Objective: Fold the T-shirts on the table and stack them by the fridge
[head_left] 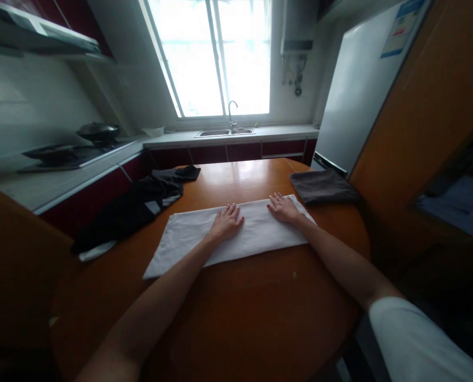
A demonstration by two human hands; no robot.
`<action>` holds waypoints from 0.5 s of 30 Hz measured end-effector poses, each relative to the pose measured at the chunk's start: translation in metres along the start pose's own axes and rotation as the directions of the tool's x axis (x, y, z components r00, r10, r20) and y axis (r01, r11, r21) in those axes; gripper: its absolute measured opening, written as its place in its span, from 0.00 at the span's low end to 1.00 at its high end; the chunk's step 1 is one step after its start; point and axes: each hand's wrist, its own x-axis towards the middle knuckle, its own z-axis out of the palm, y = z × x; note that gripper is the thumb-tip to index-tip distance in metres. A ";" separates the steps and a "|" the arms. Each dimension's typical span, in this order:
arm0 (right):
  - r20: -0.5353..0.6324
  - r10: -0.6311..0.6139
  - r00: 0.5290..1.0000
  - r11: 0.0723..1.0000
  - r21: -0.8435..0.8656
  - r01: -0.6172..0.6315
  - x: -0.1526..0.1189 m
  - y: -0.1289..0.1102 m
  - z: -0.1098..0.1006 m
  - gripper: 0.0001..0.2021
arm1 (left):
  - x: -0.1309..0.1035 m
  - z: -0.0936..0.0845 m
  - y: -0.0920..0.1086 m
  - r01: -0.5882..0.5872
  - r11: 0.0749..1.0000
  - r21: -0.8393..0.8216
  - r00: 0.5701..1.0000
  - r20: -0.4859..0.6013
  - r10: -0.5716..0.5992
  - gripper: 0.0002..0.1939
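Observation:
A white cloth (256,232), folded into a long flat strip, lies across the wooden table (244,318). My left hand (227,223) rests palm down on the middle of it, fingers spread near its far edge. Farther right, my right hand (284,208) also lies flat on the cloth with its fingers apart, close to the right end. Neither hand grips the fabric. A few soft wrinkles show between and around the hands.
Dark clothing (128,209) lies in a loose heap along the table's left side. A folded dark grey cloth (324,187) sits at the back right. Beyond the table are a counter with a sink (216,133), a stove with pans (99,132) and a fridge (359,85).

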 end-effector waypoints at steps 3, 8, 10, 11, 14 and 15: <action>-0.009 0.058 0.998 0.998 -0.016 -0.058 0.002 0.014 -0.003 0.33 | 0.002 0.002 -0.001 -0.005 1.000 -0.016 1.000 -0.012 0.004 0.32; -0.012 0.065 0.998 0.998 -0.006 -0.065 0.006 0.016 0.000 0.32 | -0.002 -0.004 -0.011 0.078 0.996 -0.047 0.995 -0.063 -0.080 0.32; -0.020 0.060 0.998 0.998 -0.004 -0.060 0.007 0.016 0.003 0.32 | -0.007 -0.008 -0.022 0.128 0.991 -0.042 0.990 -0.053 -0.131 0.32; -0.030 0.058 0.998 0.998 -0.007 -0.058 0.007 0.017 0.004 0.32 | -0.010 -0.011 -0.028 0.142 0.989 -0.039 0.989 -0.039 -0.143 0.32; -0.054 0.054 0.997 0.998 -0.018 -0.055 0.007 0.018 0.006 0.32 | -0.016 -0.016 -0.050 0.172 0.984 -0.043 0.985 -0.029 -0.173 0.33; -0.057 0.054 0.997 0.998 -0.019 -0.055 0.007 0.018 0.006 0.32 | -0.017 -0.017 -0.056 0.194 0.980 -0.048 0.980 -0.038 -0.196 0.33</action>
